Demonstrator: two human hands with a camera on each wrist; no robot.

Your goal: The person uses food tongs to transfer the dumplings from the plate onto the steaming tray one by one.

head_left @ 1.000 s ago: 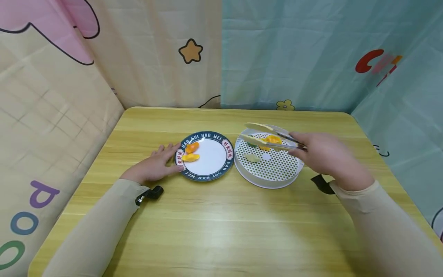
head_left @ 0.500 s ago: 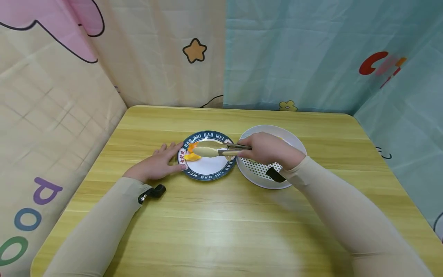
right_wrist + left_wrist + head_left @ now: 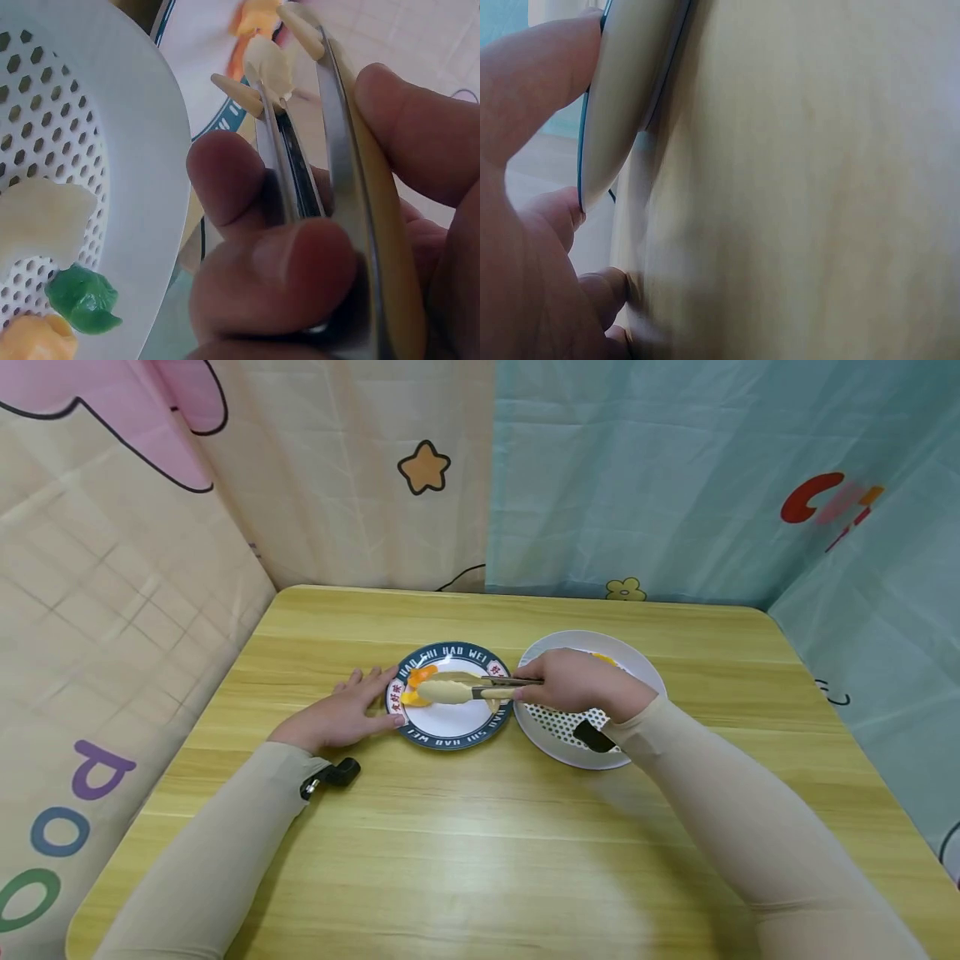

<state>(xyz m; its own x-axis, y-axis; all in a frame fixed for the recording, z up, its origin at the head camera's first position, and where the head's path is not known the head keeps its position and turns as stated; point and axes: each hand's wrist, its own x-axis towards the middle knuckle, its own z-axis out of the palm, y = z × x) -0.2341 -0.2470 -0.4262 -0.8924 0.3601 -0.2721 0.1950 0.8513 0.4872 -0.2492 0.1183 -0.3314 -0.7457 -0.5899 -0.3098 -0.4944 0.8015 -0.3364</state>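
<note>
In the head view my left hand (image 3: 341, 714) lies spread at the left edge of a dark-rimmed plate (image 3: 453, 743). Its thumb and a finger touch the plate's rim, also seen in the left wrist view. My right hand (image 3: 573, 681) grips metal tongs (image 3: 450, 691) with cream heads, low over the plate. An orange dumpling-like piece (image 3: 422, 674) and a yellow one (image 3: 412, 698) lie by the tong tips; I cannot tell whether the tongs pinch either. In the right wrist view fingers and thumb wrap both tong arms (image 3: 352, 172).
Right of the plate stands a white perforated steamer tray (image 3: 648, 672), partly covered by my right hand. In it lie a pale piece (image 3: 45, 221), a green piece (image 3: 84, 298) and an orange piece (image 3: 37, 339). Curtains rise behind the wooden table (image 3: 465, 852).
My right hand has carried the tongs leftward from over the steamer tray to over the plate, where they have barely moved in the last half second. The left hand stays at the rim.
</note>
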